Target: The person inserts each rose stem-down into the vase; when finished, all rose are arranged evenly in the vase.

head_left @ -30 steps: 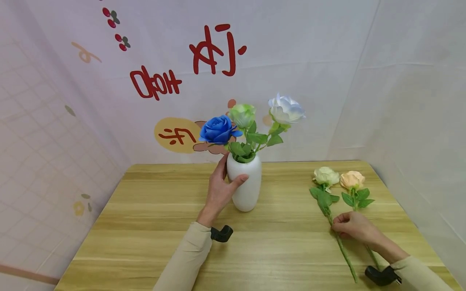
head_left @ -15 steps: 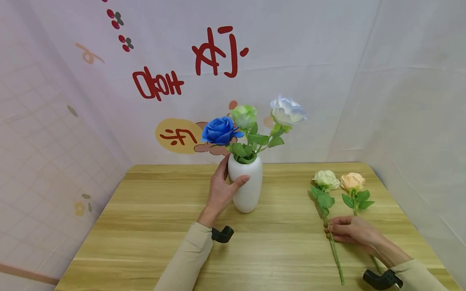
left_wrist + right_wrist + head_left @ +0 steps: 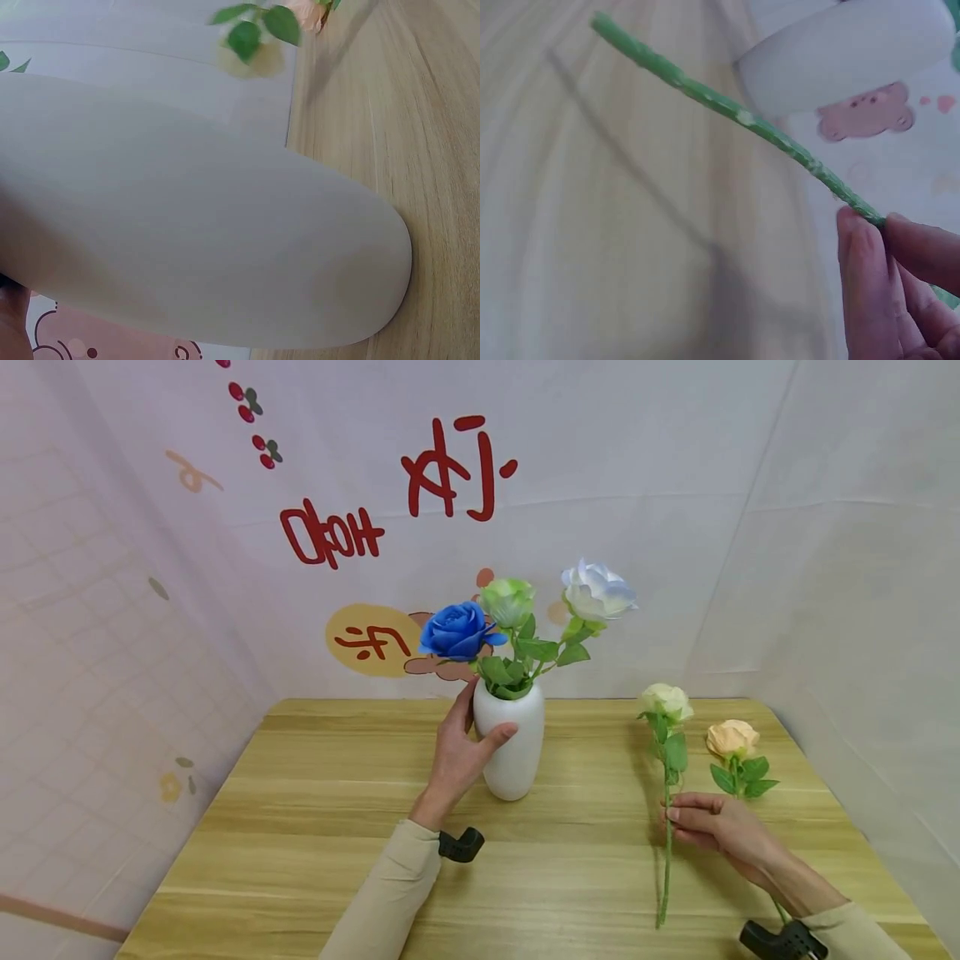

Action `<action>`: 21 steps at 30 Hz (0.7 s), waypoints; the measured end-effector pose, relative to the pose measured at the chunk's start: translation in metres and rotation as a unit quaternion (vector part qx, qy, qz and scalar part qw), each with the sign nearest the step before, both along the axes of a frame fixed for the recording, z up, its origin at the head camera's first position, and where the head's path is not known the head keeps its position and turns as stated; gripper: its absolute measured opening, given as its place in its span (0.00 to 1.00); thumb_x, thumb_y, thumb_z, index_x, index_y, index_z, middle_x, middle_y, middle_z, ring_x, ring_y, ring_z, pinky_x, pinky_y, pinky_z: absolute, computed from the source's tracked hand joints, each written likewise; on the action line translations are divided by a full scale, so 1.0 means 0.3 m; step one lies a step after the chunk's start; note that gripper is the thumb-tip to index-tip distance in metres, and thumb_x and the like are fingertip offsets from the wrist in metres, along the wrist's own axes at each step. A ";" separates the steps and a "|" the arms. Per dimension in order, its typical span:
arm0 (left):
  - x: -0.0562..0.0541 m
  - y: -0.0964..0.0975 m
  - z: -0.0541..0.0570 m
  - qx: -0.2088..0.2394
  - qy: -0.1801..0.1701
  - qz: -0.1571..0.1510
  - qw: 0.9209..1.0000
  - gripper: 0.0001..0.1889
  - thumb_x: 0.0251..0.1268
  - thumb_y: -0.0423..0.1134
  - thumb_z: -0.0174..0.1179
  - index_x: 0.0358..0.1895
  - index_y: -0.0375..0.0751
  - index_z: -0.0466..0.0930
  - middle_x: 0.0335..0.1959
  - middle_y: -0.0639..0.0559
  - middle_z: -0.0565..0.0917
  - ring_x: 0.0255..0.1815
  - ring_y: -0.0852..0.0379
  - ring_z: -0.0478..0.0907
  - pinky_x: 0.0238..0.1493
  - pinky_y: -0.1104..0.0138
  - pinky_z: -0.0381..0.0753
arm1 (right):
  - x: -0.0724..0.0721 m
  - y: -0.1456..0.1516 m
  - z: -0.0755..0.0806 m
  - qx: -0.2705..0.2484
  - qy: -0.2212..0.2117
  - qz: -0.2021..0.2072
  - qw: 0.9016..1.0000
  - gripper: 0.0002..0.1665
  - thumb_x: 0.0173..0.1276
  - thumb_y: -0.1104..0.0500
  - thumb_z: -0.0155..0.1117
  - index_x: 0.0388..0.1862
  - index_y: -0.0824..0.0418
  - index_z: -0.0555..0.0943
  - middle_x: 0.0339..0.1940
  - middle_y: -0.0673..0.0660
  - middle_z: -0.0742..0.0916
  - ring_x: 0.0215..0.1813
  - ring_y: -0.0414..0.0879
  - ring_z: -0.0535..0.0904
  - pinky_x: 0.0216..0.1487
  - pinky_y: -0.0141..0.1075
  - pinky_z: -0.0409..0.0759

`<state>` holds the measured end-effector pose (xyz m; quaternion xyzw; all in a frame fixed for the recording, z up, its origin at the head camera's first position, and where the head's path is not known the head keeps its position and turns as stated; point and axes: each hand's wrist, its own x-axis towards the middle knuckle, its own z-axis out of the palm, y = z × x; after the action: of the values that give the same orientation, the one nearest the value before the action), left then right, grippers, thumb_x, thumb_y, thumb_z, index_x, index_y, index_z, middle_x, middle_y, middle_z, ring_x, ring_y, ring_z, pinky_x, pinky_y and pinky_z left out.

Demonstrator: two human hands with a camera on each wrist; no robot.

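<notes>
My left hand grips the upper left side of a white vase, thumb across its front. The vase stands upright and fills much of the left wrist view. Three artificial flowers rise from it: a blue rose, a pale green flower and a white, blue-tinged flower. To the right, my right hand pinches a cream rose by its green stem between thumb and fingers. In the right wrist view that stem is off the table, its shadow apart from it.
A peach rose lies on the table's right side, its stem partly hidden behind my right hand. The wooden table ends at a printed backdrop behind the vase. Another cloth side borders the right.
My right hand has taken hold of the cream rose's stem and lifted it off the table, swinging the stem's lower end leftward toward vertical. The left hand stays on the vase.
</notes>
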<state>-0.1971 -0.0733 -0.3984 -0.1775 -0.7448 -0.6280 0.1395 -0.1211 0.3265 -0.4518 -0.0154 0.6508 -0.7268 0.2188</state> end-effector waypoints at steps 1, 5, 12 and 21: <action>0.000 0.000 0.000 0.000 0.000 -0.001 1.000 0.56 0.57 0.72 0.67 0.81 0.41 0.59 0.75 0.45 0.71 0.73 0.50 0.71 0.72 0.52 0.71 | 0.000 -0.009 0.014 0.003 0.010 -0.011 1.000 0.13 0.79 0.69 0.58 0.58 0.71 0.81 0.48 0.54 0.91 0.51 0.43 0.88 0.55 0.37 0.85; 0.003 0.001 0.002 0.003 -0.002 -0.003 1.000 0.55 0.58 0.71 0.68 0.82 0.42 0.58 0.75 0.46 0.70 0.73 0.50 0.71 0.73 0.51 0.71 | 0.004 -0.049 0.079 0.015 0.047 -0.056 0.997 0.11 0.78 0.69 0.61 0.55 0.68 0.83 0.47 0.54 0.91 0.50 0.43 0.89 0.54 0.37 0.85; 0.004 -0.001 0.005 -0.002 -0.001 -0.004 1.000 0.56 0.57 0.72 0.67 0.82 0.43 0.59 0.75 0.46 0.71 0.72 0.50 0.73 0.70 0.50 0.73 | -0.005 -0.118 0.185 0.008 0.135 -0.093 0.986 0.12 0.77 0.68 0.62 0.56 0.68 0.83 0.50 0.51 0.91 0.52 0.42 0.88 0.54 0.34 0.85; 0.008 -0.001 0.007 -0.005 -0.006 -0.003 1.000 0.57 0.57 0.73 0.67 0.82 0.43 0.59 0.75 0.46 0.71 0.72 0.49 0.73 0.70 0.50 0.73 | -0.031 -0.172 0.309 -0.105 0.244 -0.129 0.955 0.12 0.76 0.76 0.57 0.52 0.73 0.85 0.55 0.54 0.89 0.50 0.45 0.89 0.55 0.35 0.84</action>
<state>-0.1946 -0.0736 -0.3964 -0.1766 -0.7485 -0.6254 0.1323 -0.1305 0.2748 -0.3593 -0.1314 0.6006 -0.7873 -0.0453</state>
